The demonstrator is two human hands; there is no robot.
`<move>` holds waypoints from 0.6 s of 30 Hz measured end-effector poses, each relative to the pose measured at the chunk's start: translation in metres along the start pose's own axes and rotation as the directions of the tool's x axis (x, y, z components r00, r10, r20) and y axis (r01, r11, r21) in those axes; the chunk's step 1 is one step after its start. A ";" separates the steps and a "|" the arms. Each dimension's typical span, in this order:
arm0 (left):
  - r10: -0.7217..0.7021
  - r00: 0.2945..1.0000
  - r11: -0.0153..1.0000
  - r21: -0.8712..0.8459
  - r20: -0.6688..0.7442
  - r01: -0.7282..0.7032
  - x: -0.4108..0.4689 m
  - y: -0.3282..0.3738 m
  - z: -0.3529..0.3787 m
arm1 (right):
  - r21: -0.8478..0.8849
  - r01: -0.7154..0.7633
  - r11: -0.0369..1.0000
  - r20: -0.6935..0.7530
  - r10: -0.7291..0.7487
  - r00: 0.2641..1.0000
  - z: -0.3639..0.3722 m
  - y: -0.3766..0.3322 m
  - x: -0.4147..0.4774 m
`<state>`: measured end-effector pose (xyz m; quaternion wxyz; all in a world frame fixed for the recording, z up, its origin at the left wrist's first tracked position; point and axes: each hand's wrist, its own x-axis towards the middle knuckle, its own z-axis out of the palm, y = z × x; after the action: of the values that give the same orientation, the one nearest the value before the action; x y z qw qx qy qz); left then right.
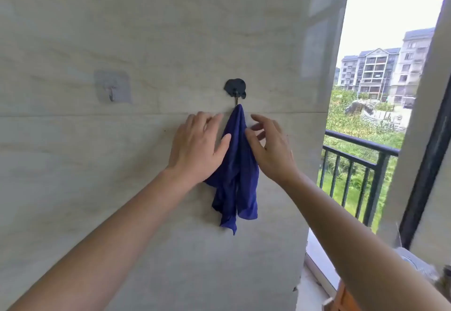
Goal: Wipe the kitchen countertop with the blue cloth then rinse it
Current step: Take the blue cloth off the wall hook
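One blue cloth (240,164) between left hand (195,149), right hand (273,152)

Part of blue cloth (238,164) hidden behind left hand (197,147). Lower-right clutter (415,264) blurred, can't identify. Both forearms (97,237) cut off by bottom edge.

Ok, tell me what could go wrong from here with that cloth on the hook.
1. The blue cloth hangs from the black hook by one bunched corner. Tugged straight down instead of lifted off, it could snag, or pull the hook, which looks stuck on, off the wall.
2. The left hand and right hand flank the cloth with relaxed fingers, and neither grips it. If it slips off the hook like this, it could drop.
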<state>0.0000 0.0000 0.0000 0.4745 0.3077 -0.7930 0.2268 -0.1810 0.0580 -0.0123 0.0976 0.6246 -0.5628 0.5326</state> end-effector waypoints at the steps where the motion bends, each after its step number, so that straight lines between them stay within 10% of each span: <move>1: 0.038 0.998 0.999 0.018 -0.049 -0.037 0.003 -0.002 0.007 | -0.015 0.011 1.000 -0.025 -0.011 1.000 0.004 0.001 0.003; 11: 0.016 0.965 1.000 0.011 -0.263 -0.014 0.012 0.004 0.040 | -0.132 -0.041 0.990 -0.057 0.034 0.998 0.010 0.013 0.018; 18: -0.219 0.975 0.961 -0.182 -0.042 0.208 0.019 0.015 0.016 | -0.103 -0.041 0.994 0.049 0.047 0.998 0.000 0.010 0.021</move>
<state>-0.0270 -0.0043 0.0086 0.5457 0.3411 -0.7572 0.1123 -0.1927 0.0421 -0.0009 0.1033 0.6196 -0.6053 0.4889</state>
